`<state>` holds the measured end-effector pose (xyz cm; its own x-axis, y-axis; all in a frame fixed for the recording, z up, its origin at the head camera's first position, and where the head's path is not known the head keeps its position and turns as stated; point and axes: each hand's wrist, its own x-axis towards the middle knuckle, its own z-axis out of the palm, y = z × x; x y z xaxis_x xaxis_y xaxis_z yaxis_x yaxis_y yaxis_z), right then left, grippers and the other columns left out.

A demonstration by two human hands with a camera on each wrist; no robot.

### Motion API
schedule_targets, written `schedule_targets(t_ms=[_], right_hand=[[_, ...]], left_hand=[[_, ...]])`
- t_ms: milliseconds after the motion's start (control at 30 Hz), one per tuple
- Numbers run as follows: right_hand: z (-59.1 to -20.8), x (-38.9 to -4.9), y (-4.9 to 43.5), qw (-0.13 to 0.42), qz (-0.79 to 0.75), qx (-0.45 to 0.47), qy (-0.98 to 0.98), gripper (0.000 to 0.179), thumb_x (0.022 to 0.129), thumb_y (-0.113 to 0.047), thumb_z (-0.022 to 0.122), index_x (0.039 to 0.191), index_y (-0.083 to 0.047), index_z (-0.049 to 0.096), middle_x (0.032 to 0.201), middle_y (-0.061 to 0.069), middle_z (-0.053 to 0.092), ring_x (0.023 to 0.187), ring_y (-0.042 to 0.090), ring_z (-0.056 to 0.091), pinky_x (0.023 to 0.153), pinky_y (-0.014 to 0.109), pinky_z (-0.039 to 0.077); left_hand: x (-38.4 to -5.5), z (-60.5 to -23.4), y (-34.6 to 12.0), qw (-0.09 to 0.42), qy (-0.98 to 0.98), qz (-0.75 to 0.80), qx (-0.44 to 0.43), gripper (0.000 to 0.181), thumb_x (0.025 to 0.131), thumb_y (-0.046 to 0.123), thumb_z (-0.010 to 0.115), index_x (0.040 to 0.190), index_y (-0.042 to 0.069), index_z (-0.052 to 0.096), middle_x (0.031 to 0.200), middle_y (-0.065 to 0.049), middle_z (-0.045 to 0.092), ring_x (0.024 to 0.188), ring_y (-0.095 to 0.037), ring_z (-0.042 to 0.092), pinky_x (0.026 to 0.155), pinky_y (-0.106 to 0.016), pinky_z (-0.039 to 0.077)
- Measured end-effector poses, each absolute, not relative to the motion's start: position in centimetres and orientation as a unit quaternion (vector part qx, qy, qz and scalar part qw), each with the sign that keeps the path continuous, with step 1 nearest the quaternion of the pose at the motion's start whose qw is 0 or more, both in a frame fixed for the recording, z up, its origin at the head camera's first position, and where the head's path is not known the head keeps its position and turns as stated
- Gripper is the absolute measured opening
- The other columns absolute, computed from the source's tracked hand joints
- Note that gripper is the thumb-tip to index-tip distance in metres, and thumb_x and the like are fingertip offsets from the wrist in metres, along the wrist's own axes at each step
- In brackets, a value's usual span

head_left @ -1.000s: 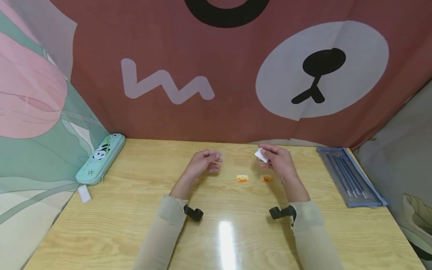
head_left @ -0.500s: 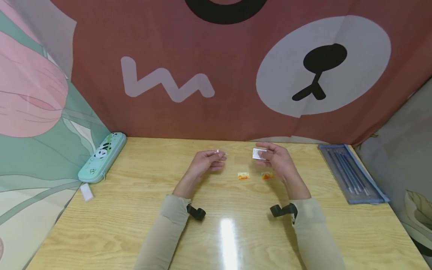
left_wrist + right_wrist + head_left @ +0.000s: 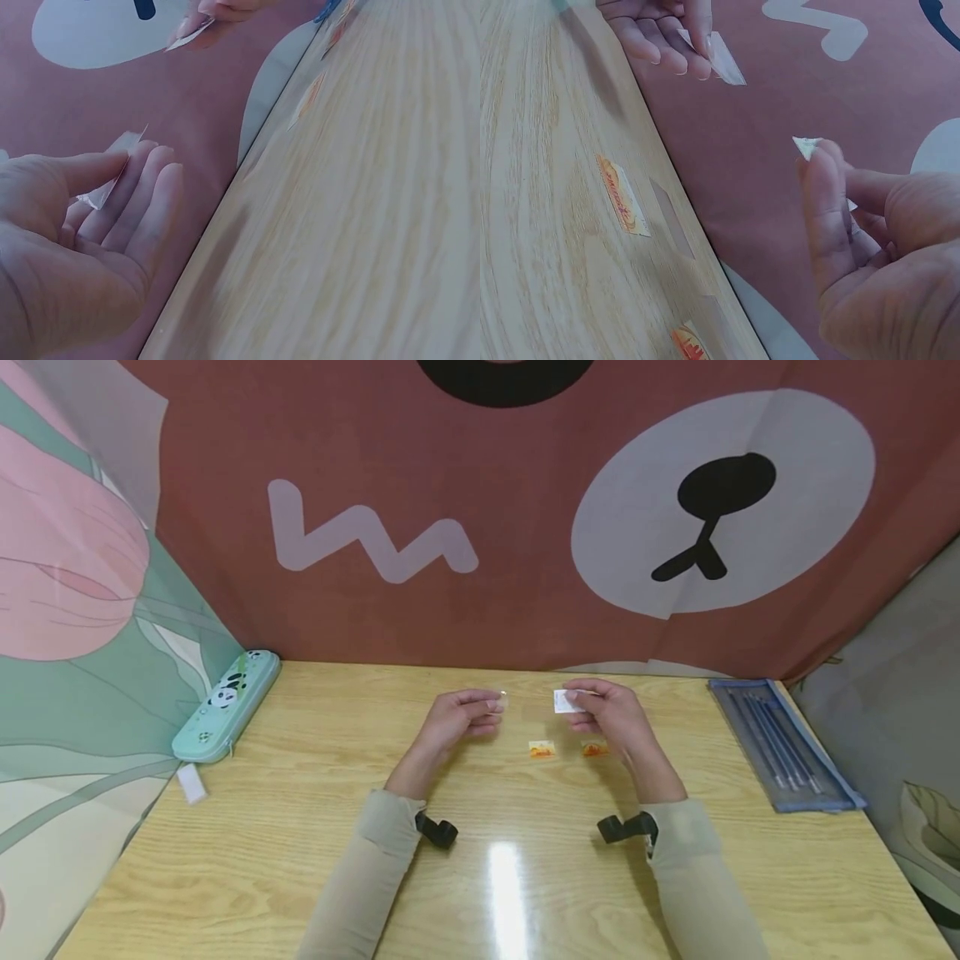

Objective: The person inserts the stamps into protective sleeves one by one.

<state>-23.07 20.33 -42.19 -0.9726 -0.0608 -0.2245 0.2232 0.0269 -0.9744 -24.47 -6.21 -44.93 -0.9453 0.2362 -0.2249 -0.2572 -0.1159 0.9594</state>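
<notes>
And here are the two hands, raised mid-frame over the far edge of the wooden table, apart from each other; the left hand pinches a clear slip between thumb and fingers, its lower fingers reaching out beneath; the right hand pinches a white slip, printed side too small to read, its thumb across the face.

Just below, in the centre of the frame, lie two printed labels, the left orange label in full view, the right orange label near the right wrist; neither is touched. The step in hand looks to be handling these two slips, one per hand; the next move, I'd judge, calls for light fingertips and a steady pinch, since such thin pieces could bend or slip.

And what's new against half a second ago? The white slip and right hand sit slightly further left; the clear slip now pokes out past the left fingertips, rather than above them; against a full second ago, the white slip has levelled from its slant; both labels stay put.
</notes>
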Motion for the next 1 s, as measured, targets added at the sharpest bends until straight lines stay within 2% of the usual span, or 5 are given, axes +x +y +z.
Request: schedule_targets(t_ms=[233,400,533,767,1000], right_hand=[[-42.0,-22.98,20.39,0.119,-0.685,0.032,0.718,0.044,0.104,-0.012,0.056,0.146,0.001,0.05,0.092,-0.006,0.073,0.079,0.013,0.076,0.076,0.03,0.063],[-42.1,-22.9,20.18,0.113,-0.69,0.017,0.715,0.041,0.103,-0.015,0.059,0.137,0.008,0.054,0.097,-0.004,0.069,0.083,0.008,0.073,0.08,0.027,0.062],[-42.15,-22.78,20.05,0.101,-0.693,0.016,0.714,0.037,0.103,-0.017,0.061,0.131,0.007,0.058,0.099,-0.003,0.069,0.083,0.007,0.072,0.08,0.025,0.062],[-42.0,-22.75,19.89,0.101,-0.703,0.01,0.704,0.04,0.103,-0.018,0.06,0.137,0.004,0.059,0.104,0.0,0.069,0.084,0.007,0.071,0.081,0.024,0.061],[-41.69,-22.7,19.77,0.099,-0.719,0.021,0.688,0.041,0.103,-0.01,0.058,0.139,0.01,0.053,0.097,-0.002,0.07,0.079,0.007,0.072,0.077,0.023,0.062]], left_hand=[[-24.67,-44.88,-6.0,0.177,0.648,0.741,0.004,0.03,0.102,0.009,0.06,0.129,-0.001,0.067,0.117,-0.016,0.074,0.085,-0.011,0.076,0.081,-0.032,0.063],[-24.55,-44.59,-5.9,0.172,0.639,0.75,0.005,0.028,0.1,0.012,0.064,0.125,0.002,0.07,0.114,-0.016,0.075,0.089,-0.016,0.076,0.083,-0.034,0.063],[-24.3,-44.28,-5.79,0.158,0.642,0.75,0.001,0.028,0.098,0.014,0.068,0.123,0.0,0.071,0.121,-0.022,0.071,0.093,-0.021,0.075,0.084,-0.036,0.063],[-24.46,-44.23,-5.49,0.127,0.643,0.755,-0.017,0.022,0.098,0.009,0.067,0.116,0.001,0.074,0.098,-0.012,0.074,0.073,-0.011,0.071,0.07,-0.026,0.063],[-24.32,-44.12,-5.45,0.127,0.64,0.758,-0.004,0.025,0.1,0.007,0.062,0.123,0.003,0.071,0.107,-0.013,0.076,0.081,-0.013,0.075,0.077,-0.03,0.063]])
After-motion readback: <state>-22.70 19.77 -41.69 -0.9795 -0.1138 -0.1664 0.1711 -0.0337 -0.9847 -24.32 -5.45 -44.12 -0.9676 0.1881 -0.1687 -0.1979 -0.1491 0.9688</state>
